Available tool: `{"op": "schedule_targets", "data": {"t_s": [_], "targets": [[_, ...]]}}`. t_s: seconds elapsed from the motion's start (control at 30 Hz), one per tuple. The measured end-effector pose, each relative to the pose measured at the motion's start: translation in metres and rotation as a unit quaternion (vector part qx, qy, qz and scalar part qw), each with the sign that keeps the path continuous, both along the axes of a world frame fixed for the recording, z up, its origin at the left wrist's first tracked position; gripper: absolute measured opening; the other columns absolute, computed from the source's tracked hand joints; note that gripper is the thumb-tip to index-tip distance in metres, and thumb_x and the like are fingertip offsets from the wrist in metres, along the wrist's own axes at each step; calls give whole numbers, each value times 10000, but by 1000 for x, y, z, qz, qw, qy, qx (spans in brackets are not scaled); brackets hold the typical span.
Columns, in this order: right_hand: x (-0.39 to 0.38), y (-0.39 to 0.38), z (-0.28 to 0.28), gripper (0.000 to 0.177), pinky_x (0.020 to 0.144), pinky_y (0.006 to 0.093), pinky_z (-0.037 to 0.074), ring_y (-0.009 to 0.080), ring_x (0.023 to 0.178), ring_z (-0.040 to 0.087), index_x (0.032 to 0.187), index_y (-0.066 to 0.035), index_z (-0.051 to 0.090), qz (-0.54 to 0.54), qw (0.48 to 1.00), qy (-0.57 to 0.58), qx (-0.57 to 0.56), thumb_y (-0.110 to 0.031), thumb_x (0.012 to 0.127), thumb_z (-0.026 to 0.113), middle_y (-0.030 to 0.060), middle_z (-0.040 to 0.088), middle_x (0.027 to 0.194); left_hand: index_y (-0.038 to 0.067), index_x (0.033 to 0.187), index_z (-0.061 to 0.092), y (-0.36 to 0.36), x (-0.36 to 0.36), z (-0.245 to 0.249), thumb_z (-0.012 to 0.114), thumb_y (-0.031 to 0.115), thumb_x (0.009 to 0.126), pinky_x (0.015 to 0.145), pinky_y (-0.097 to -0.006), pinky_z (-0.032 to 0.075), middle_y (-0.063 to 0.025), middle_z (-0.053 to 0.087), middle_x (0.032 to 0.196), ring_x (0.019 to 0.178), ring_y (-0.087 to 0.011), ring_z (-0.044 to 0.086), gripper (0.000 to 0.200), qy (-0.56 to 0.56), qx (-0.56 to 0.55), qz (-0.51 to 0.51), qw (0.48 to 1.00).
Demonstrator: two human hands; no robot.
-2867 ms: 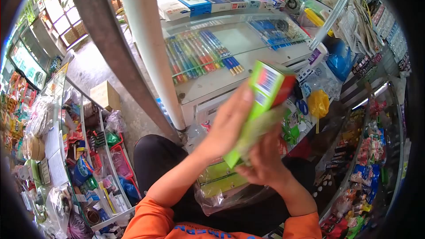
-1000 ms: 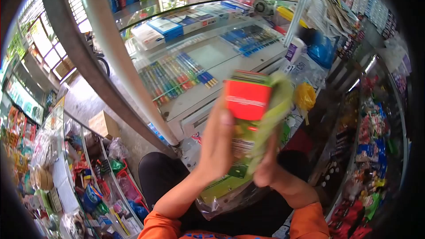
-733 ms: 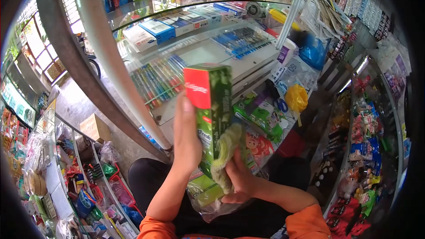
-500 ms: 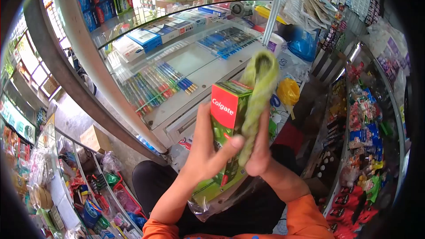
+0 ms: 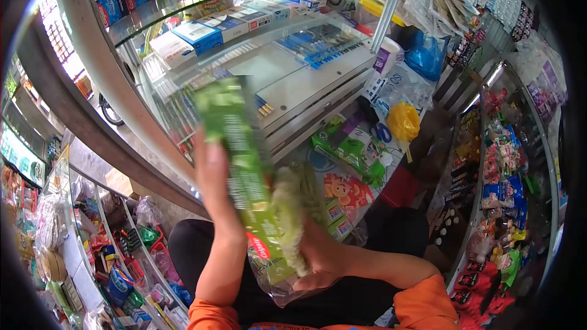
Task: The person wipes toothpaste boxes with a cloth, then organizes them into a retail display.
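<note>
Head view: over the dark-clothed lap (image 5: 354,302), the right hand (image 5: 321,255) is curled round a pale green cloth (image 5: 287,214) against the tilted Colgate box (image 5: 237,140), whose opposite long side the left hand (image 5: 214,186) grips, its hidden fingers' spread impossible to tell. Should that side grip slacken under the cloth's push, the box could twist loose, and hard squeezing might dent it. Beyond, a wide swing might knock the glass display case (image 5: 315,88), though the gap is unclear.
</note>
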State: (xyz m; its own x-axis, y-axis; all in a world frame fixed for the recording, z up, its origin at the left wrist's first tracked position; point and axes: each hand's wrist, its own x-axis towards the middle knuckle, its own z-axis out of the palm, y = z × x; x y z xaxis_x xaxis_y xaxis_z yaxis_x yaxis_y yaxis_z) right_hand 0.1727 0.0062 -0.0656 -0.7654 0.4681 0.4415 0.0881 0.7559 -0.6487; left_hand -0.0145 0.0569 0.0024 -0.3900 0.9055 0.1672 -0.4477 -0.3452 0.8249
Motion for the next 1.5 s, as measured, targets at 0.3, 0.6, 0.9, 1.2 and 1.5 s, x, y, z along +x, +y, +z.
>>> {"op": "schedule_targets", "data": {"t_s": [0.3,0.6,0.9,1.2,1.5], "targets": [[27,45,68,1178,1251,467,193,322,1550,219,1632,34,-22,-72,881,365,-292,-731,933,537,242,227,1637,-27,1636,236,-12,56,19,442,274,1109,1083,-335,329,-151,493,1276,1181,-244,472,641,337,179,-232,894],[-19,11,44,1057,1248,588,154,537,1555,113,1617,71,198,-85,989,38,113,-661,954,574,376,82,1659,73,1398,530,-5,-11,19,402,638,1069,905,-385,562,-97,675,1188,1001,-228,679,667,-130,112,-57,984],[-15,27,35,1018,1244,613,105,523,1553,120,1614,19,240,-160,978,133,16,-748,971,430,351,144,1654,15,1557,306,-21,25,1,938,345,766,1085,-390,447,-142,510,1410,1276,-253,552,1064,142,147,-94,974],[5,22,54,1151,1245,462,225,316,1530,283,1647,44,-3,-197,904,353,-138,-856,931,47,204,166,1697,-19,1421,463,-20,41,9,874,247,841,1011,-373,456,-143,533,1259,1211,-241,536,759,256,159,-156,941],[-14,22,33,1217,1268,484,-20,396,1598,-68,1619,105,22,5,991,51,-125,-853,928,316,294,-40,1710,-37,1563,338,-4,-14,30,486,209,1103,1121,-343,370,-201,506,1383,1296,-248,504,543,129,66,7,989]]}}
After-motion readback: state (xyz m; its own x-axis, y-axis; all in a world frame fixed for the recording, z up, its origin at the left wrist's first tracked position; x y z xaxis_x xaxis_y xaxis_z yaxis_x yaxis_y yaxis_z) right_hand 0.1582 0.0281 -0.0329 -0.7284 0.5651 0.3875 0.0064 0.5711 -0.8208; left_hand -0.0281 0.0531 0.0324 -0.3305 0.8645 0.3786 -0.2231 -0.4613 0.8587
